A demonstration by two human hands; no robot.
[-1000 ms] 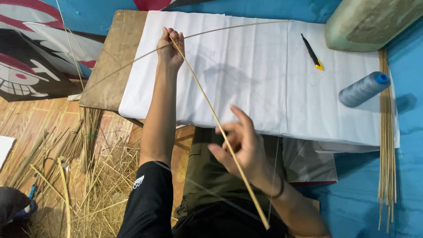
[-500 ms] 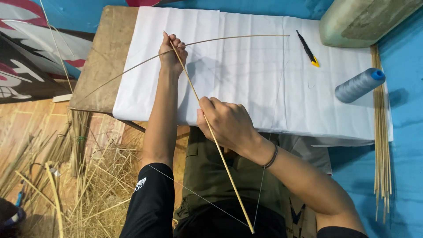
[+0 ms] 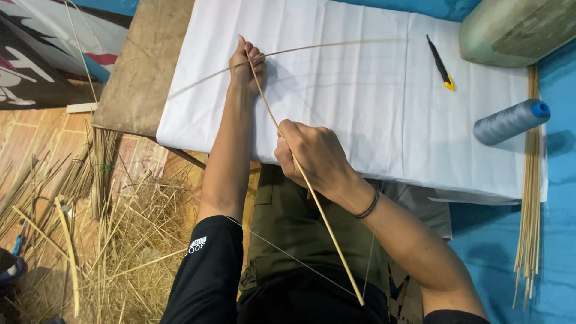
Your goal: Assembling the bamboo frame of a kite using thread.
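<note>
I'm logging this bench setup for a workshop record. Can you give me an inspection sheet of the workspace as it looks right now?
Surface: white cloth spread over a wooden table.
Job's things: straight bamboo stick crossing a thin curved bamboo strip; fine thread runs over the lap.
Clutter: black and yellow utility knife, grey thread spool, bundle of bamboo sticks at the table's right edge.
Grippers: left hand pinches the crossing of stick and strip; right hand closed around the stick lower down.
Cables: nothing seen.
Surroundings: bamboo shavings on the wooden floor, blue mat, greenish block.
</note>
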